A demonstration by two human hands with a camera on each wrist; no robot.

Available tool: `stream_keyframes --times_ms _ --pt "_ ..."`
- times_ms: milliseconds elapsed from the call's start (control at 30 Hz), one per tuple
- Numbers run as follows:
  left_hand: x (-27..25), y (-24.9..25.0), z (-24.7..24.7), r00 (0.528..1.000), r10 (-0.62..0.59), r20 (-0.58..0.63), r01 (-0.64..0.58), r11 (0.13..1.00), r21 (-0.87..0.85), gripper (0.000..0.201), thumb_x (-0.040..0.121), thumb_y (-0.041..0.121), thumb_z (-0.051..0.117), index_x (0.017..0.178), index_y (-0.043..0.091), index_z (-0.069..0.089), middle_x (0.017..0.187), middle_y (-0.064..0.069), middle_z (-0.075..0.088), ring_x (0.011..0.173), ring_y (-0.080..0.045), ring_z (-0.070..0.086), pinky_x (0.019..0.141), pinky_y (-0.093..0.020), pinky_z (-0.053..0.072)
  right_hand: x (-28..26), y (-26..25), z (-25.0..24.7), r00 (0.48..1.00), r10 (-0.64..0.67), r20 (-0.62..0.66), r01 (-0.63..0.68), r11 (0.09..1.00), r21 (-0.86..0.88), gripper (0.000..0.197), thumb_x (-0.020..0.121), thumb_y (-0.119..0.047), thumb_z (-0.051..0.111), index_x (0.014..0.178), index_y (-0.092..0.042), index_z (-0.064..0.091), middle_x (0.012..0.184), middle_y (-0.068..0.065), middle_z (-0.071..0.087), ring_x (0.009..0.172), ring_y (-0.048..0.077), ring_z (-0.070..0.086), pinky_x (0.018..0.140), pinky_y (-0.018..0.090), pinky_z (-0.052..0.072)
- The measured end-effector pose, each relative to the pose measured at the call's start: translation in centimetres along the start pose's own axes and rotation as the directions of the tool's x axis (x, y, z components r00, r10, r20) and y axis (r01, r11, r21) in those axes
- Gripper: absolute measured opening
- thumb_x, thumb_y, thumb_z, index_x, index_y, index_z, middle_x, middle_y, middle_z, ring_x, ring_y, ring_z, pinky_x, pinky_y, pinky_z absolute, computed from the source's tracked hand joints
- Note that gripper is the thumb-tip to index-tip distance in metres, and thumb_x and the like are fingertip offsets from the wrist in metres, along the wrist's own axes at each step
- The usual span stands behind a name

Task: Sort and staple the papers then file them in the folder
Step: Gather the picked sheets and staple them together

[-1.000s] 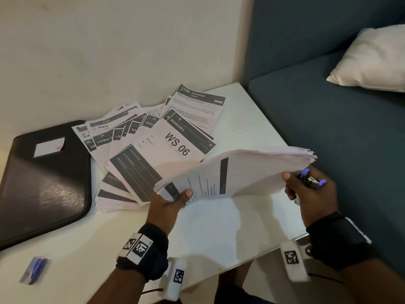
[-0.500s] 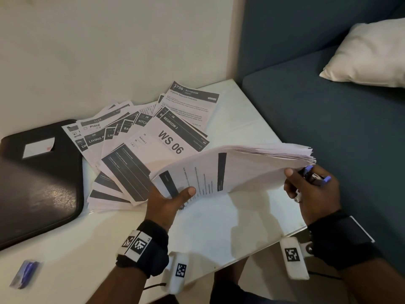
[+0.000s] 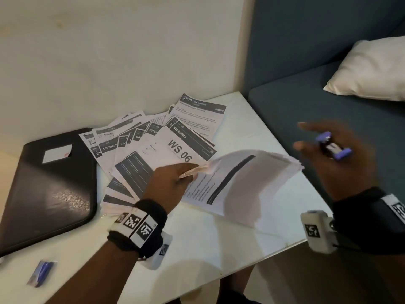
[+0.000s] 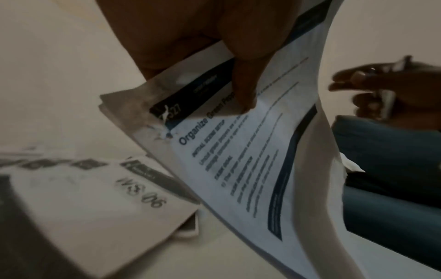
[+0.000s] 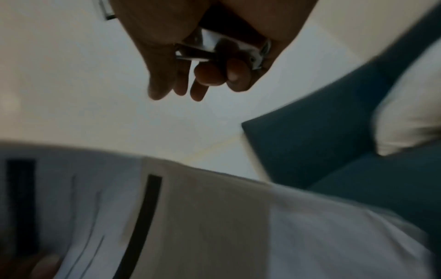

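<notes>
My left hand pinches the near corner of a thick sheaf of printed papers and holds it tilted above the white table. In the left wrist view the thumb lies on the top sheet, headed "Organize". My right hand is off the sheaf, out to its right over the sofa edge, curled round a small purple stapler; its metal body shows in the right wrist view. A fan of printed sheets, one marked "WS 06", lies on the table. The black folder lies closed at the left.
A small blue packet lies near the table's front left corner. A teal sofa with a white cushion borders the table on the right. A pale wall stands behind the table.
My right hand has let go of the sheaf's right edge and swung away to the right with the stapler. My left hand now holds the sheaf alone, its free end drooping.
</notes>
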State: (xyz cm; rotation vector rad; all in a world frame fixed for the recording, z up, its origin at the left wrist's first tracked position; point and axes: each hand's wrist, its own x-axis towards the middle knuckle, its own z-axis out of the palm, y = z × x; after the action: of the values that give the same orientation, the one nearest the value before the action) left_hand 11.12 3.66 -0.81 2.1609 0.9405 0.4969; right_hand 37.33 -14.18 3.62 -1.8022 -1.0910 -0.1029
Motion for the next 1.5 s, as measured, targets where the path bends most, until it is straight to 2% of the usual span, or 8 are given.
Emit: stream_keyframes --times_ms 100,167,333,433,533,900,1300,1500 --pt "1.2 1.9 -1.8 0.982 0.177 0.063 -0.187 0.958 0.217 0.018 0.094 0.020 0.059 0.103 0.027 0.073 0.089 0.004 0.074 0.080 -0.016 0.067 0.075 -0.034 0.055 1.9 -2.9 1.8 0.893 -0.257 0.370 0.257 0.965 0.049 0.043 0.075 -0.033 0.083 0.113 -0.019 0.071 0.122 -0.009 0.064 0.090 0.002 0.063 0.080 0.013 0.048" --pt "1.5 3.2 -2.6 0.967 0.222 0.125 -0.249 0.926 0.285 0.017 0.093 0.028 0.053 0.093 0.031 0.069 0.080 0.007 0.070 0.074 -0.014 0.064 0.067 -0.036 0.053 2.3 -3.6 3.2 0.843 -0.239 0.482 0.258 0.966 0.028 0.028 0.075 -0.028 0.083 0.099 -0.017 0.074 0.107 -0.004 0.073 0.087 0.011 0.068 0.075 0.023 0.054" --pt "1.8 3.7 -5.5 0.984 0.135 0.117 -0.161 0.954 0.253 0.023 0.090 0.034 0.067 0.069 0.032 0.058 0.064 0.008 0.059 0.062 -0.008 0.055 0.057 -0.019 0.033 2.5 -3.5 3.5 0.928 -0.067 0.366 0.037 0.995 0.088 0.020 0.076 -0.019 0.081 0.068 -0.024 0.064 0.067 -0.007 0.065 0.064 0.013 0.060 0.055 0.020 0.047" --pt "0.6 1.5 -5.9 0.997 -0.027 -0.071 0.008 0.966 -0.259 0.012 0.081 0.016 0.078 0.093 0.016 0.073 0.081 0.003 0.074 0.078 -0.008 0.069 0.069 -0.015 0.050 1.6 -2.5 3.2 0.961 0.050 0.271 -0.110 0.971 0.213 0.033 0.074 -0.013 0.082 0.062 -0.037 0.063 0.060 -0.016 0.061 0.055 0.008 0.055 0.054 0.022 0.045" --pt "-1.2 1.0 -3.7 0.990 -0.127 -0.065 0.053 0.749 -0.660 0.032 0.080 0.010 0.076 0.112 0.009 0.068 0.109 -0.007 0.074 0.105 -0.025 0.069 0.089 -0.037 0.056 0.4 -1.9 3.5 0.958 0.192 0.211 -0.249 0.923 0.293 0.014 0.078 -0.011 0.080 0.079 -0.022 0.072 0.063 -0.014 0.065 0.054 0.004 0.058 0.052 0.015 0.046" --pt "-1.8 2.3 3.0 0.951 -0.208 -0.230 0.003 0.747 -0.665 0.028 0.094 0.012 0.061 0.104 0.038 0.059 0.094 0.033 0.069 0.093 0.007 0.064 0.073 -0.009 0.050 -3.7 -0.7 5.4 0.899 0.378 0.222 -0.438 0.793 0.423 0.026 0.079 -0.004 0.077 0.084 -0.028 0.070 0.072 -0.006 0.071 0.054 0.009 0.052 0.051 0.029 0.045" --pt "-2.4 0.4 5.4 0.943 -0.284 -0.174 0.096 0.732 -0.675 0.036 0.084 0.006 0.074 0.093 0.037 0.058 0.082 0.039 0.066 0.083 0.021 0.059 0.064 -0.001 0.045 -5.3 1.0 6.9 0.829 0.482 0.284 -0.560 0.731 0.390 0.021 0.078 -0.003 0.078 0.074 -0.023 0.071 0.058 0.000 0.058 0.053 0.021 0.041 0.054 0.034 0.040" --pt "-1.4 -0.1 2.2 0.964 -0.262 -0.050 0.190 0.806 -0.561 0.015 0.087 0.019 0.073 0.086 0.033 0.067 0.074 0.020 0.072 0.073 0.003 0.066 0.060 -0.007 0.049 -4.1 1.1 5.4 0.833 0.462 0.306 -0.552 0.739 0.386 0.013 0.082 -0.010 0.075 0.083 -0.003 0.064 0.063 0.005 0.058 0.050 0.021 0.041 0.044 0.025 0.035"
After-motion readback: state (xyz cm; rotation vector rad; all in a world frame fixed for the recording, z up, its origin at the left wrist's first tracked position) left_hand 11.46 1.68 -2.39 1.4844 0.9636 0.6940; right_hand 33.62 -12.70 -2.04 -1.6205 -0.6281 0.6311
